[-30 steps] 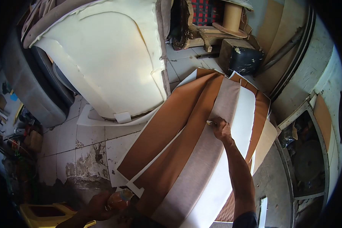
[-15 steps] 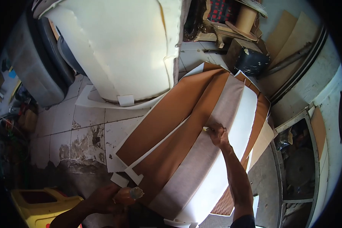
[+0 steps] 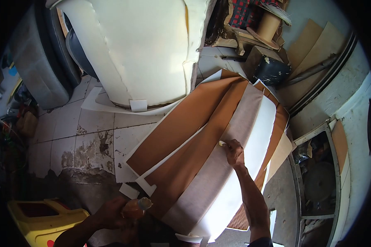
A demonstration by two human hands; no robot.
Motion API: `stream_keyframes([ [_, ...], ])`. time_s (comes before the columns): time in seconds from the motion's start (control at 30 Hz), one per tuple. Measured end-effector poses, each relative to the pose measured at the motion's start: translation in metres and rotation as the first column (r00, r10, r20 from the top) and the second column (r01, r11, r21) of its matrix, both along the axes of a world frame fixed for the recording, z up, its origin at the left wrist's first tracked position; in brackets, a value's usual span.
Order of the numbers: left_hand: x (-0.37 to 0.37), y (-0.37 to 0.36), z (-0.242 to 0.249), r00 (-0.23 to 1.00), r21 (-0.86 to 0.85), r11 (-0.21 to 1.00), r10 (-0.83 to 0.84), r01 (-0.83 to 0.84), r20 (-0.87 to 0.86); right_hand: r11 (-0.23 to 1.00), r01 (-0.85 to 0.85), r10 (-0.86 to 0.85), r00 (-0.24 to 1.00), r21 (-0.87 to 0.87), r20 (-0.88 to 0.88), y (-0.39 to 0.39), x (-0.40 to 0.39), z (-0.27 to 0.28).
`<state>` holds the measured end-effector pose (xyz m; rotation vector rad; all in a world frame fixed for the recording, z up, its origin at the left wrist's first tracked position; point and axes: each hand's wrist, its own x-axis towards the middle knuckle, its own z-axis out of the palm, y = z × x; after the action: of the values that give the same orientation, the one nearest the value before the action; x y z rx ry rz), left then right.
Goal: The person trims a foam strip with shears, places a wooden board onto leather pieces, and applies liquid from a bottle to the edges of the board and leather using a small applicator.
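Observation:
My right hand [image 3: 235, 153] pinches a small pale yellow piece [image 3: 221, 143], perhaps foam, against the left side of a grey-brown fabric strip [image 3: 216, 175]. The strip lies lengthwise between brown sheet material [image 3: 181, 127] on its left and a white band [image 3: 231, 189] on its right. Low in the view, my left hand [image 3: 113, 212] is closed around a clear bottle [image 3: 137, 208] with an orange-brown content. The bottle is tilted, its mouth end toward the upper right; shadow hides part of the left-hand fingers.
A large cream padded piece [image 3: 140, 49] stands at the top on white floor tiles [image 3: 95, 123]. Yellow plastic item [image 3: 45, 218] sits lower left, grey seat [image 3: 37, 61] upper left. A black worn box [image 3: 266, 66], spool [image 3: 270, 26] and metal frame [image 3: 297, 185] are at right.
My right hand has moved slightly down along the fabric strip with the pale piece. The bottle in my left hand has shifted a little left, and the whole view has moved slightly.

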<state>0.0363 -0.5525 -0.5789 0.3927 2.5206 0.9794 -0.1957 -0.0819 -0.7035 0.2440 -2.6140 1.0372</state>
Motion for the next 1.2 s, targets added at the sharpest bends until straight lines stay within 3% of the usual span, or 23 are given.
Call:
stream_keyframes([
  [0.23, 0.002, 0.000, 0.005, 0.998, -0.027, 1.000, -0.005, 0.007, 0.064, 0.993, -0.060, 0.058, 0.998, 0.100, 0.024, -0.017, 0.022, 0.003],
  [0.3, 0.002, -0.004, 0.001, 0.998, -0.065, 0.997, -0.032, 0.036, 0.052, 0.982, -0.158, 0.169, 0.979, 0.102, -0.114, -0.026, 0.034, 0.005],
  [0.47, 0.000, 0.000, 0.002, 0.998, -0.007, 0.998, -0.062, 0.062, -0.029, 0.935, -0.194, 0.197, 0.980, 0.297, 0.020, -0.048, 0.080, 0.004],
  [0.57, -0.002, 0.000, 0.003, 0.996, -0.003, 0.996, -0.085, 0.085, -0.039, 0.955, -0.229, 0.216, 0.972, 0.190, 0.088, -0.052, 0.085, 0.012],
  [0.6, -0.001, 0.000, 0.003, 0.994, -0.004, 0.995, -0.101, 0.100, -0.049, 0.969, -0.232, 0.233, 0.973, 0.079, 0.006, -0.042, 0.074, -0.004],
  [0.7, 0.000, 0.000, 0.006, 0.992, -0.042, 0.996, -0.081, 0.085, 0.093, 0.984, -0.088, 0.105, 0.989, 0.156, -0.106, -0.037, 0.058, -0.003],
  [0.73, 0.002, 0.000, 0.005, 0.992, -0.040, 0.996, -0.080, 0.084, 0.093, 0.986, -0.077, 0.078, 0.997, 0.146, -0.005, -0.039, 0.060, -0.001],
  [0.87, 0.003, -0.005, 0.000, 0.995, 0.039, 0.996, -0.086, 0.085, 0.048, 0.963, -0.109, 0.095, 0.993, 0.248, 0.065, -0.053, 0.089, -0.004],
  [0.93, 0.003, -0.005, -0.002, 0.995, 0.058, 0.995, -0.084, 0.081, 0.054, 0.985, -0.169, 0.169, 0.986, 0.028, 0.003, -0.066, 0.111, -0.017],
  [1.03, 0.001, -0.005, -0.003, 0.991, 0.052, 0.990, -0.131, 0.130, 0.025, 0.948, -0.237, 0.230, 0.972, 0.210, 0.057, -0.080, 0.138, 0.009],
  [1.2, -0.005, 0.008, -0.001, 0.989, 0.064, 0.993, -0.110, 0.104, 0.098, 0.971, -0.146, 0.152, 0.988, 0.189, -0.018, -0.082, 0.137, 0.004],
])
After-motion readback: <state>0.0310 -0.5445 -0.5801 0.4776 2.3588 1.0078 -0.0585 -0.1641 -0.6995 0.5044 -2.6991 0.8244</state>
